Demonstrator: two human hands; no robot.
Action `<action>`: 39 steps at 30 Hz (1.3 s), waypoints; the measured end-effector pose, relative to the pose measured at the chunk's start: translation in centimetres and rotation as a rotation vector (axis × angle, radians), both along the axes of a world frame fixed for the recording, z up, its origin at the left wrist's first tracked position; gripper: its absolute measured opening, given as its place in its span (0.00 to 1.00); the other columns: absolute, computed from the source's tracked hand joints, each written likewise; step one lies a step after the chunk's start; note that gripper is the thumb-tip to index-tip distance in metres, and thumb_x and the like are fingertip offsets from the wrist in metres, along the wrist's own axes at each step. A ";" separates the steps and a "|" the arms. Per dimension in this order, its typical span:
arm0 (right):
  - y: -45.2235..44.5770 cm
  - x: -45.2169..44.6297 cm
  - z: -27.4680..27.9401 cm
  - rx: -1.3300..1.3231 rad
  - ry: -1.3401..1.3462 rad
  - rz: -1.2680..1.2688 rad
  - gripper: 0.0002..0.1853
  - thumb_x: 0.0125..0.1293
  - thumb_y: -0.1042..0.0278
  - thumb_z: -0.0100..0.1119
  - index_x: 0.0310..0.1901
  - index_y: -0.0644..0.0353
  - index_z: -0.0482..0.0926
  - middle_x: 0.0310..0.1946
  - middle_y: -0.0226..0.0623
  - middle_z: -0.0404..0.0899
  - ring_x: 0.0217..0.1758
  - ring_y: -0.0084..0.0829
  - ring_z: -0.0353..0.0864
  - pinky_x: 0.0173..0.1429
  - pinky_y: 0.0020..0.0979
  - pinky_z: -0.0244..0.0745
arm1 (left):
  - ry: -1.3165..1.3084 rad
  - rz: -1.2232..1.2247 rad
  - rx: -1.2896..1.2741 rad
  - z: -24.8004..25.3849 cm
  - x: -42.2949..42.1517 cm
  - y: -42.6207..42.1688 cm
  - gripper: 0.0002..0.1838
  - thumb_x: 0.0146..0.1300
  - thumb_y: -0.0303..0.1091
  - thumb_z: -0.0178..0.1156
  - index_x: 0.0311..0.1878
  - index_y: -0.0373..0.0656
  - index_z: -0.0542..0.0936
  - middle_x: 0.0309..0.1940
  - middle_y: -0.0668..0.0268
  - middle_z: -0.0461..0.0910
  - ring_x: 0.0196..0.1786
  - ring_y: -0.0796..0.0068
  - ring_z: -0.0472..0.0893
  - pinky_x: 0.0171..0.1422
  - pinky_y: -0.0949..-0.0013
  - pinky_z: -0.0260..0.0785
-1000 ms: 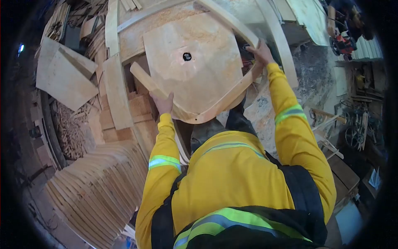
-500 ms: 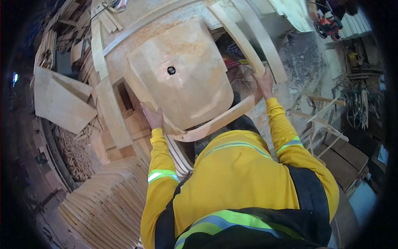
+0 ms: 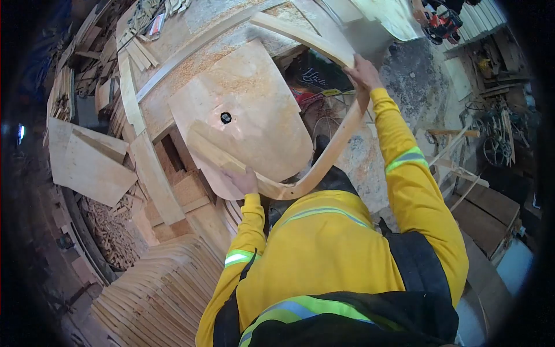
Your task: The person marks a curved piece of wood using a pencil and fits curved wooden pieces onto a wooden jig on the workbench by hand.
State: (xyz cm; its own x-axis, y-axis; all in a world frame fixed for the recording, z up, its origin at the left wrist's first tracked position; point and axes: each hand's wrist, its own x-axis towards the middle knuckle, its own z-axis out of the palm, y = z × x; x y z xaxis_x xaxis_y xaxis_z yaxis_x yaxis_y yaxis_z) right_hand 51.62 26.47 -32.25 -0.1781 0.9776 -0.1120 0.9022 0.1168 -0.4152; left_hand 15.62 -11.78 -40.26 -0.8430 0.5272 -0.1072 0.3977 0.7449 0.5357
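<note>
Both my hands hold a bent, U-shaped wooden frame [image 3: 332, 153] of pale wood. My right hand [image 3: 363, 72] is closed round its far right side, where the strip bends away. Near the rounded bend, my left hand [image 3: 243, 180] grips the left side, thumb up on the wood; its other fingers are partly hidden. That left side slants over a pale wooden panel [image 3: 272, 110] with rounded corners. A small black round bit [image 3: 226, 118] stands up through the panel, inside the curve and apart from the wood.
Several curved wooden strips are stacked [image 3: 162, 283] at the lower left. Offcut boards [image 3: 92, 162] and a heap of wood scraps [image 3: 107, 231] lie to the left. A dark printed bag [image 3: 317, 75] sits beyond the panel. A red machine [image 3: 440, 26] stands at the top right.
The frame has turned and come up over the panel, its left side now nearer the bit. My right hand has moved farther away, my left hand right and closer to me.
</note>
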 end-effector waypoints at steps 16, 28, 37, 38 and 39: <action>6.8 0.0 -6.4 0.067 0.043 0.035 0.31 0.57 0.54 0.66 0.57 0.62 0.68 0.54 0.53 0.74 0.59 0.53 0.73 0.59 0.48 0.71 | -0.106 0.073 -0.109 -1.3 5.6 2.6 0.59 0.52 0.45 0.66 0.71 0.20 0.37 0.73 0.32 0.40 0.77 0.39 0.44 0.81 0.58 0.38; 3.3 5.0 -7.5 0.146 0.497 -0.090 0.38 0.58 0.40 0.64 0.61 0.63 0.70 0.57 0.52 0.75 0.62 0.47 0.74 0.65 0.40 0.68 | -0.093 0.038 -0.062 1.0 7.3 -12.3 0.53 0.60 0.53 0.63 0.72 0.22 0.46 0.73 0.36 0.49 0.76 0.46 0.51 0.79 0.61 0.44; -13.7 15.6 -8.1 0.292 0.861 -0.869 0.18 0.66 0.57 0.58 0.46 0.65 0.79 0.43 0.42 0.81 0.46 0.33 0.78 0.54 0.32 0.70 | -0.457 -0.554 -0.878 -11.6 4.8 -32.1 0.35 0.61 0.58 0.54 0.54 0.30 0.75 0.50 0.37 0.77 0.57 0.42 0.76 0.59 0.49 0.70; -15.8 19.1 -15.1 0.292 0.854 -0.916 0.16 0.65 0.59 0.58 0.42 0.66 0.80 0.39 0.41 0.81 0.42 0.32 0.77 0.51 0.32 0.71 | -0.501 -0.614 -0.861 -12.9 3.6 -32.7 0.36 0.60 0.57 0.55 0.56 0.30 0.74 0.52 0.37 0.76 0.58 0.42 0.75 0.61 0.51 0.68; -19.1 19.9 -15.1 0.216 0.758 -0.948 0.14 0.64 0.61 0.57 0.39 0.66 0.80 0.35 0.38 0.81 0.39 0.32 0.77 0.48 0.33 0.71 | -0.527 -0.626 -0.833 -11.8 3.4 -30.4 0.36 0.60 0.56 0.56 0.57 0.30 0.73 0.54 0.38 0.75 0.60 0.43 0.74 0.63 0.52 0.67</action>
State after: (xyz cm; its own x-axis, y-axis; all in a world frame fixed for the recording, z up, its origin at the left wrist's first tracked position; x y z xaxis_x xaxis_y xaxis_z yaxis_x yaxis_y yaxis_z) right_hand 71.49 7.38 -47.32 0.6621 0.7414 -0.1092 0.2075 -0.3214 -0.9239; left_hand 19.06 -42.17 -52.10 -0.2086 0.4366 -0.8751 0.6939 0.6967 0.1822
